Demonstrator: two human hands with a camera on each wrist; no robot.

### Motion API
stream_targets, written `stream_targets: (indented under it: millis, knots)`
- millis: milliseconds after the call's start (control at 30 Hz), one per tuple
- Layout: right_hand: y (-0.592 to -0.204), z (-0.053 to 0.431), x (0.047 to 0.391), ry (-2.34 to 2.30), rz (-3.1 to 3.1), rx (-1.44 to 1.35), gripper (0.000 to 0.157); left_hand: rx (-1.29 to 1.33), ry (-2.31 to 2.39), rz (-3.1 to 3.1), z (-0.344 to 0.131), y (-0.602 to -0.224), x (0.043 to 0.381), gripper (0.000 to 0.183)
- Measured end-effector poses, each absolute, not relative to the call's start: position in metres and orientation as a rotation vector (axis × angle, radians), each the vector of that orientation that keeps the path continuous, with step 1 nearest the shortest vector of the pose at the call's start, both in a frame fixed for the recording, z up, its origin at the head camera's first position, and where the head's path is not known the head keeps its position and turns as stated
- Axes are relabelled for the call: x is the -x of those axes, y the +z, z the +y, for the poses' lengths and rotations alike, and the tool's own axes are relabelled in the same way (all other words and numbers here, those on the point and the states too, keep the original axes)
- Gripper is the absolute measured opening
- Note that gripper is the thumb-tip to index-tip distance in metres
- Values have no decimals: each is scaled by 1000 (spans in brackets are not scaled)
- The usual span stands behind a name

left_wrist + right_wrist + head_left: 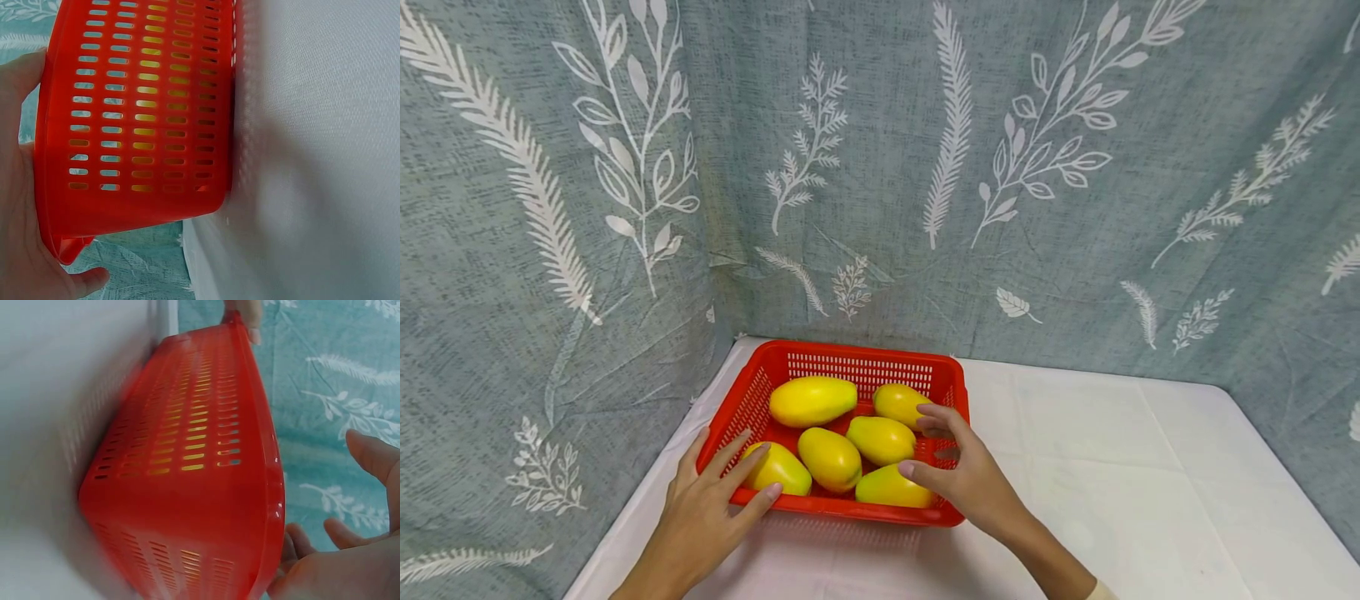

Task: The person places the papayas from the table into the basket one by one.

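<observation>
A red plastic basket with slotted walls stands on a white-covered table. In it lie several yellow-green fruits, smooth and oval like mangoes or small papayas. My left hand spreads over the basket's front left corner, its fingers reaching across the rim near the closest left fruit. From the left wrist view, that hand touches the rim. Over the right rim hangs my right hand, fingers loosely bent and thumb apart, above the front right fruit. In the right wrist view, its lower fingers are beside the rim.
The white tablecloth extends to the right of the basket. Grey-green curtains with white leaf prints rise behind the table and along both sides, close to the basket's back and left.
</observation>
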State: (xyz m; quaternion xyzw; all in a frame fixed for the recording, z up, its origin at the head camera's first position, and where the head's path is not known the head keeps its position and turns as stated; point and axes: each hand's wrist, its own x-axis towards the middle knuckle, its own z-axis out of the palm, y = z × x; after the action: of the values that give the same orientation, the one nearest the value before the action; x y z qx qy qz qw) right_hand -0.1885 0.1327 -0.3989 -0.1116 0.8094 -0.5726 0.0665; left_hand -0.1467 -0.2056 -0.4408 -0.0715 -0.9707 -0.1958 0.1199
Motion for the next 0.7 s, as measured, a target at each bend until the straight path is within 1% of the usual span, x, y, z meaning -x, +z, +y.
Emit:
stream_targets:
  millis: [233, 367, 567, 700]
  knots:
    - [-397, 143, 185, -1735, 2448, 332, 68, 205, -589, -2828, -204, -438, 146, 62]
    - [-401, 156, 183, -1656, 2569, 339, 65, 209, -593, -2832, -204, -439, 146, 63]
    - [-418, 195, 182, -1394, 2936, 417, 65, 205, -573, -2851, -205, -437, 146, 65]
    - [-427, 231, 179, -1151, 3105, 384, 65, 209, -556, -2869, -206, -435, 146, 67]
